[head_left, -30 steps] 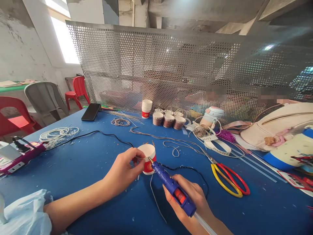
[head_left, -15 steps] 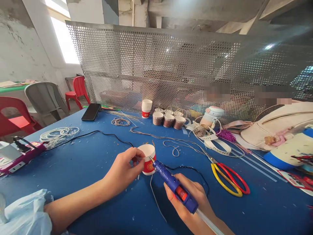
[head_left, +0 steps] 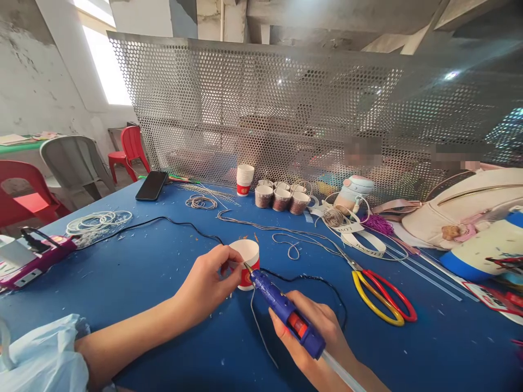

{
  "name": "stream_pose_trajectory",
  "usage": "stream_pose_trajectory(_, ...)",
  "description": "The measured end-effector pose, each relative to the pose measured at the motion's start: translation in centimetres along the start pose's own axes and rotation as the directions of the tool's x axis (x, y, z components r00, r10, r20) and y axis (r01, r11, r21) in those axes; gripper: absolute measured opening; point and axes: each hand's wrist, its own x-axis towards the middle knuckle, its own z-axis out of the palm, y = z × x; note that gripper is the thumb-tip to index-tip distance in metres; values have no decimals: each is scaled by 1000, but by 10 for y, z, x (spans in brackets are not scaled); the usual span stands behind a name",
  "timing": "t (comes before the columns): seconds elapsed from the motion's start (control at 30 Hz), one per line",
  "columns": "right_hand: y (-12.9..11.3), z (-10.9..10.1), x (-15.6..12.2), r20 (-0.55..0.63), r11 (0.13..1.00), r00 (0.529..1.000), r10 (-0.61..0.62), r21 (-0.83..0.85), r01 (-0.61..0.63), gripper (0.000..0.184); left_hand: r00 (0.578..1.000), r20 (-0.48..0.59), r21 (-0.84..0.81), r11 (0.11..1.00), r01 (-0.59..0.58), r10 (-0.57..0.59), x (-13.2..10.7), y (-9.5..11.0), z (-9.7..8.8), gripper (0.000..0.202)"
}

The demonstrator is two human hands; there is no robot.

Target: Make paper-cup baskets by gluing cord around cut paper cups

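Observation:
An upside-down red and white paper cup [head_left: 248,261] stands on the blue table [head_left: 143,272]. My left hand [head_left: 206,283] is closed on its left side, fingers pinched against the wall. My right hand [head_left: 316,340] grips a blue glue gun [head_left: 286,316], whose metal tip touches the cup's side near the left fingertips. A clear glue stick sticks out of the gun's back. A thin grey cord [head_left: 259,329] trails from the cup toward me, and the gun's black cable [head_left: 322,283] loops behind it.
Red and yellow scissors [head_left: 384,299] lie right of the gun. Further back stand a cup stack [head_left: 244,179], three wrapped cups [head_left: 281,198], cord coils [head_left: 98,220], a phone [head_left: 152,185] and a perforated metal screen [head_left: 286,109]. A power strip [head_left: 32,258] sits left, a bag [head_left: 466,204] right.
The glue gun's tip has slid a little left along the cup's side toward my left fingers. The left hand and cup have stayed in place.

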Motion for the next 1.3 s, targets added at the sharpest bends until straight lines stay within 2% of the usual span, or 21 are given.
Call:
stream_pose_trajectory(0.3, 4, -3, 5, -16, 997, 997, 70, 15, -70, 19, 1000, -2, 1, 1000, 8, -8, 2, 1, -3, 9)
stream_pose_trajectory(0.57, 3, 2, 0, -8, 1000, 1000, -3, 4, 3, 16, 999, 29, -48, 998, 37, -35, 1, -1, -2, 8)
stream_pose_trajectory(0.87, 4, -2, 4, -25, 999, 999, 32, 9, -32, 22, 994, 63, -84, 992, 99, -93, 1, 0, -5, 9)
stream_pose_trajectory(1.03, -1, 0, -1, 47, 1000, 999, 0, 11, 0, 13, 990, 76, -99, 988, 122, -115, 1, 0, -3, 8)
stream_pose_trajectory(1.3, 7, 0, 5, -22, 996, 998, 66, 64, -64, 20, 994, 59, -106, 990, 96, -90, 0, -1, -5, 10)
